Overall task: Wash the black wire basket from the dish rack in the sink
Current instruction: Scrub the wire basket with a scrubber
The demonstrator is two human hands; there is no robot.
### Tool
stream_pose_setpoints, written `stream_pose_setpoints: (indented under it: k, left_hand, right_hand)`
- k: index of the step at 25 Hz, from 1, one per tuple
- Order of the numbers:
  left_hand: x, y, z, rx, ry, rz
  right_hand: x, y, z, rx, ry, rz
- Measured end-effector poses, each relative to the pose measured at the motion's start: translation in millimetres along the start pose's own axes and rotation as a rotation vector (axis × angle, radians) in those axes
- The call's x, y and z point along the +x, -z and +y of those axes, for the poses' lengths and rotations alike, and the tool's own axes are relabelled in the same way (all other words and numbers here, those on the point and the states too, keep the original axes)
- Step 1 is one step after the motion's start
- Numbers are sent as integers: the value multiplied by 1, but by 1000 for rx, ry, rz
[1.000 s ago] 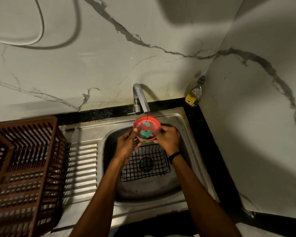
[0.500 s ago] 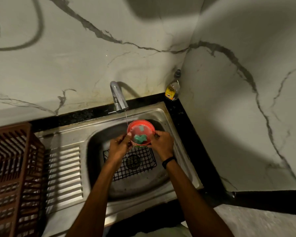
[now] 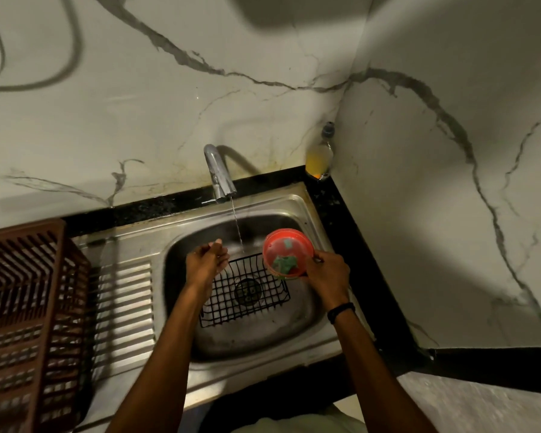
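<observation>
The black wire basket (image 3: pixel 247 292) lies flat on the bottom of the steel sink (image 3: pixel 306 320), over the drain. My right hand (image 3: pixel 327 273) grips a small red tub (image 3: pixel 286 250) with a green scrub pad (image 3: pixel 286 264) inside, held above the basket's right end. My left hand (image 3: pixel 205 260) hovers over the basket's left end, fingers loosely curled, holding nothing. A thin stream of water falls from the tap (image 3: pixel 219 173) between the two hands into the sink.
A brown plastic dish rack (image 3: pixel 28 307) stands on the ribbed drainboard (image 3: pixel 124 310) at the left. A bottle of yellow liquid (image 3: pixel 319 154) sits in the back corner on the black counter edge (image 3: pixel 350 245). Marble walls close in behind and at the right.
My left hand has let go of the red tub and drawn back to the left. My right hand has carried the tub to the right, out from under the running water.
</observation>
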State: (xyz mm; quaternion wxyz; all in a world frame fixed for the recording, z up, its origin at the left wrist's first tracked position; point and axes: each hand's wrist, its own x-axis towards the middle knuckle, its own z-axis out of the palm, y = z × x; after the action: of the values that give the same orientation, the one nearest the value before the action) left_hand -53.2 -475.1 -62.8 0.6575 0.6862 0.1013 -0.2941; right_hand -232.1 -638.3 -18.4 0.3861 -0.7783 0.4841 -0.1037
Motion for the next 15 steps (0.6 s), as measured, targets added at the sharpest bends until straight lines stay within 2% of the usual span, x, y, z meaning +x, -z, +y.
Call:
stream_pose_setpoints:
  k: [5,10,15]
  left_hand:
    - [54,2,31,-57,63,74]
    - [102,-8,56,-75,117,56]
    - [126,-19,63,-121,142,110]
  right_hand:
    - [4,-3,7,6,-35,-6]
    - [9,-11,5,9,-30,6]
    - [28,-14,12,113,-128,-6]
